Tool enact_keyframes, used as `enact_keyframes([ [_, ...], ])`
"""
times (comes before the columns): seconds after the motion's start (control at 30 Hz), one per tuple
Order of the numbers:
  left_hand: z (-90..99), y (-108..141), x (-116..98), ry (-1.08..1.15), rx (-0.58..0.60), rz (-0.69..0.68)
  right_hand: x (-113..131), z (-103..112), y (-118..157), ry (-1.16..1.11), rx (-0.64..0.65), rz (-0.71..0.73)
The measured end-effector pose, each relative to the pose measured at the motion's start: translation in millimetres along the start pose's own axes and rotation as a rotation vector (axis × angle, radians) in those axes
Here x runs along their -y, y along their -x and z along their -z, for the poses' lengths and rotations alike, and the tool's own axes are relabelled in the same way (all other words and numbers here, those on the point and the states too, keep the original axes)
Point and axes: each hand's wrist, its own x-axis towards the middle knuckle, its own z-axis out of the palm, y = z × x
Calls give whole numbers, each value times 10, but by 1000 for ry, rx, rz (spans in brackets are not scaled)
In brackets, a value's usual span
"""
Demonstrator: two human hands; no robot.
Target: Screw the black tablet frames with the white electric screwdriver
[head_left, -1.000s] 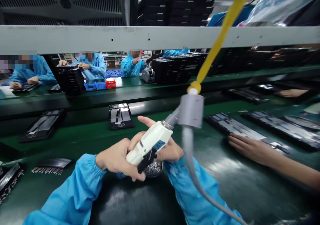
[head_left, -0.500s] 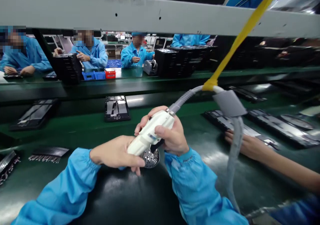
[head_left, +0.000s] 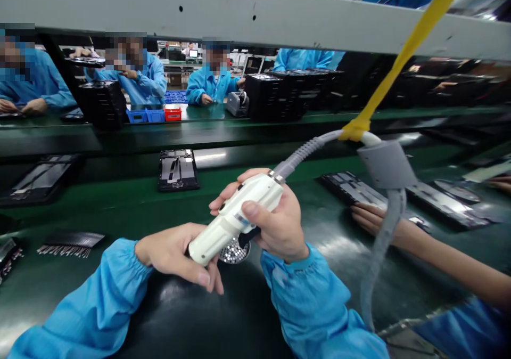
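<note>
1. Edges and room: I see the pale beam crossing above the bench. Near me, a gap of green surface lies between my two sleeves. To the right, another person's hand touches an open device, well apart from my right hand.
2. My hands: my right hand grips the white tool around its body; my left hand is curled at its front end, and the tip is hidden. The tool is tilted above the near bench, its grey cord rising to a yellow strap.
3. Surface: a smaller open device lies beyond my hands, slightly left. A row of small strips lies near left.
4. Containers: a round dish of small shiny pieces sits partly hidden below the tool. Far left, blue bins stand beside a red bin; I can't make out their contents.
</note>
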Motion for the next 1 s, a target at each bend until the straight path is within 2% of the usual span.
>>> enact_keyframes([
  [0.07, -28, -19, 67, -5, -52, 2, 4, -8, 15, 35, -17, -12],
  [0.27, -65, -54, 164, 104, -71, -20, -46, -57, 12, 66, -133, -15],
  [0.47, -93, -85, 152, 128, -45, -32, -63, -58, 3, 108, -220, -11],
  [0.57, -138, -86, 128, 211, -29, -58, -57, -49, 17, 127, -223, -60],
  [0.73, -227, -68, 82, 302, -32, -47, -5, -37, -7, 153, -308, -70],
  [0.8, -244, -48, 50, 232, -115, -49, -25, -19, -40, 130, -312, -29],
  [0.87, -255, -19, -7, 124, -246, -105, -120, -9, -58, 50, -271, 16],
  [0.93, -278, 15, -92, 19, -387, -197, -296, -21, -36, -100, -166, 19],
  [1.0, -324, 47, -189, -116, -542, -259, -506, -51, 31, -267, 16, -17],
])
